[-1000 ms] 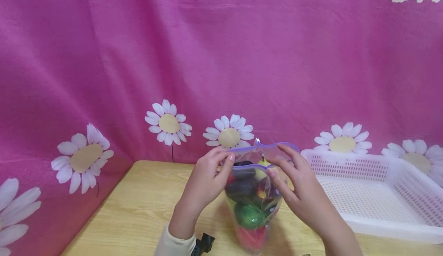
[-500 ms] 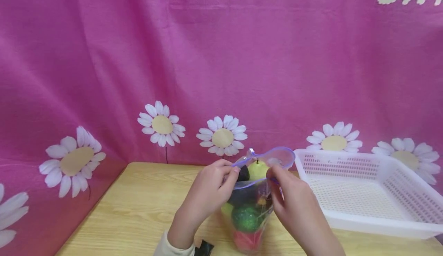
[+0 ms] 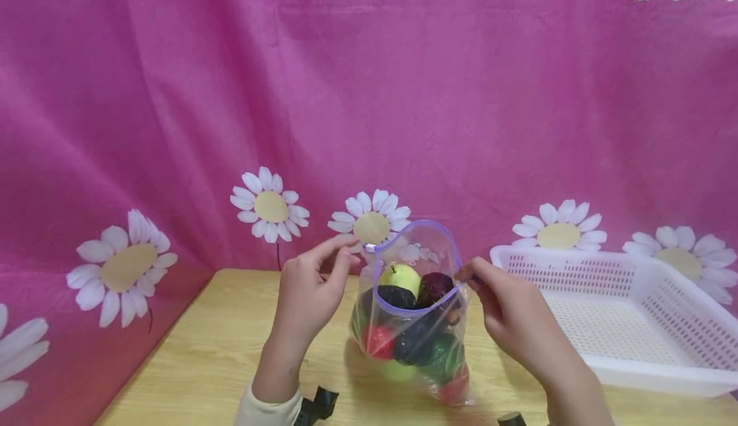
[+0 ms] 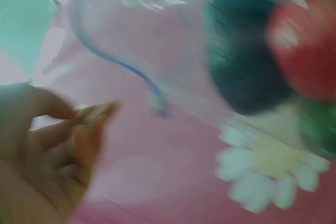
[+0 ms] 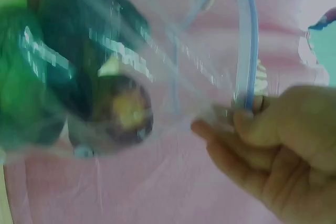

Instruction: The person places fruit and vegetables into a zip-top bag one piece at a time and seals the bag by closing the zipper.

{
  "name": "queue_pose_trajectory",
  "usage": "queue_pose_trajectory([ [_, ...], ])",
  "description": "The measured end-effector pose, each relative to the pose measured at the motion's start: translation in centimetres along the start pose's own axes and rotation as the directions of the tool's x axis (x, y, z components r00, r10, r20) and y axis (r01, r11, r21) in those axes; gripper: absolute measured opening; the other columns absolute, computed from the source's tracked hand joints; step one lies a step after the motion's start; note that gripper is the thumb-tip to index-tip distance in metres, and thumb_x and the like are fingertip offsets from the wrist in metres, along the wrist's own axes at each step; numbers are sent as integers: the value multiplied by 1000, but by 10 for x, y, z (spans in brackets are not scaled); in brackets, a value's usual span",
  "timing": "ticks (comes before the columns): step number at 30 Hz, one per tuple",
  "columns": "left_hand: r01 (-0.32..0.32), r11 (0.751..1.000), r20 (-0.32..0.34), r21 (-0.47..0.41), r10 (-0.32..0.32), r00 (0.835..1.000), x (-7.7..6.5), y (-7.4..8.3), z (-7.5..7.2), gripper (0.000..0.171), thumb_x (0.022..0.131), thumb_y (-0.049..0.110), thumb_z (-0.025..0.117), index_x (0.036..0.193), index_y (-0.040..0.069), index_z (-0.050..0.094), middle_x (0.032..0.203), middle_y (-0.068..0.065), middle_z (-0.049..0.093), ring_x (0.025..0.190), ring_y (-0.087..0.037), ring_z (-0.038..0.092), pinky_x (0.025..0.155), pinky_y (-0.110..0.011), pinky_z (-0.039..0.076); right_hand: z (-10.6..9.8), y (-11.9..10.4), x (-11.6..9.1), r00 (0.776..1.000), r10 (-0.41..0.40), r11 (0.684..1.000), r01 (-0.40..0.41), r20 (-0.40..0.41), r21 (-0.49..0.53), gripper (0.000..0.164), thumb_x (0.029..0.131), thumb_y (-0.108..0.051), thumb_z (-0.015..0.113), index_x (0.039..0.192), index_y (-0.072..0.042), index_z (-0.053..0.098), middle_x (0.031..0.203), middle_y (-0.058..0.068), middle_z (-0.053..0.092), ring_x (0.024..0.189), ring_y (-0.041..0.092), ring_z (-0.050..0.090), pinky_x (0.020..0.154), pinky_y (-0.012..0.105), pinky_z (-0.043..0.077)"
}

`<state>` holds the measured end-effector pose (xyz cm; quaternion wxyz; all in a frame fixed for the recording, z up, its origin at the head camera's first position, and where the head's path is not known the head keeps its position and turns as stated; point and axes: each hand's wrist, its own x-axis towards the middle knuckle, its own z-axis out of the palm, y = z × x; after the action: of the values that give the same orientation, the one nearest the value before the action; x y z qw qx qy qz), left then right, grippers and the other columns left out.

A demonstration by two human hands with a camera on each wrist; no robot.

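Note:
A clear zip bag (image 3: 421, 375) with a purple zip rim stands on the table, filled with fruit. Its mouth gapes, showing a yellow-green pear (image 3: 401, 278), a dark oval fruit (image 3: 396, 296) and a dark purple round fruit (image 3: 435, 288). Lower down, a red fruit (image 3: 379, 341) and a green one (image 3: 441, 355) show through the plastic. My right hand (image 3: 519, 323) pinches the rim at its right corner. To the left, my left hand (image 3: 305, 291) has its fingertips just short of the white slider (image 3: 369, 248); the left wrist view shows a gap between fingers and rim.
A white perforated plastic basket (image 3: 623, 375) stands on the right side of the wooden table (image 3: 219, 349). Behind hangs a pink cloth (image 3: 461, 93) printed with white daisies, close to the table's back edge.
The bag has turned and its mouth has spread wider, with the slider now at the left. My left hand has let go of the rim and moved left; the right has moved slightly right.

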<state>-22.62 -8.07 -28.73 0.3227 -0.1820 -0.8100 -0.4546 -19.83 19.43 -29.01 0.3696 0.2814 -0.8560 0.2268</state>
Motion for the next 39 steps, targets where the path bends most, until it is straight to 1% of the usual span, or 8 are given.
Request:
queue_pose_trajectory([
  [3,-98,995,-9,9,98,995,7,-23,10,37,92,-1,59,127,7,70,115,-6,73,79,-20,60,62,-28,50,-3,5,1,997,-77,997,76,25,32,40,80,21,66,96,-16,68,82,-10,68,70,4,57,64,27,56],
  [9,-97,973,304,-211,159,939,7,-53,24,41,96,3,65,137,5,62,133,-7,66,125,-24,59,104,-47,50,-2,3,0,987,-160,985,159,19,68,36,81,18,68,97,-15,69,89,-10,72,81,10,69,77,17,55],
  [11,-85,966,328,-244,165,930,8,-53,25,30,96,8,68,127,7,69,120,-4,73,114,-18,65,98,-43,54,-4,2,0,987,-158,986,158,9,60,38,80,19,69,98,-14,69,89,-9,72,80,9,68,76,15,53],
  [14,-156,972,240,-175,196,951,9,-50,24,18,94,8,71,112,5,75,102,-4,76,88,-11,66,80,-33,59,-7,4,-1,992,-121,993,121,-30,-1,39,78,19,69,97,-15,70,86,-9,70,74,8,62,72,21,51],
  [20,-215,977,82,9,213,974,9,-50,2,11,89,3,76,99,5,74,89,-5,72,61,-13,42,48,-24,36,-22,23,-4,981,67,994,-80,-181,-70,44,77,17,68,111,-11,71,85,4,76,55,6,52,82,42,39],
  [24,-197,980,139,19,192,971,9,-47,-15,9,88,3,77,95,7,75,86,-1,69,72,-14,56,63,-24,54,-28,34,-5,962,118,984,-147,-246,-102,39,80,13,67,109,-13,75,70,5,70,45,-1,29,81,45,35],
  [29,-141,990,273,-19,141,952,8,-46,-16,8,87,9,80,94,12,77,85,6,68,72,-12,58,67,-29,56,-23,46,-8,967,132,973,-168,-218,-160,26,81,9,71,91,-15,76,53,-3,53,48,8,31,73,46,31],
  [39,-189,971,290,-148,225,930,3,-25,-5,10,86,7,80,93,12,77,81,7,66,66,-8,59,59,-27,56,-32,59,-14,974,203,959,-218,-98,-181,27,76,14,69,95,-5,75,84,15,72,62,27,55,63,46,39],
])
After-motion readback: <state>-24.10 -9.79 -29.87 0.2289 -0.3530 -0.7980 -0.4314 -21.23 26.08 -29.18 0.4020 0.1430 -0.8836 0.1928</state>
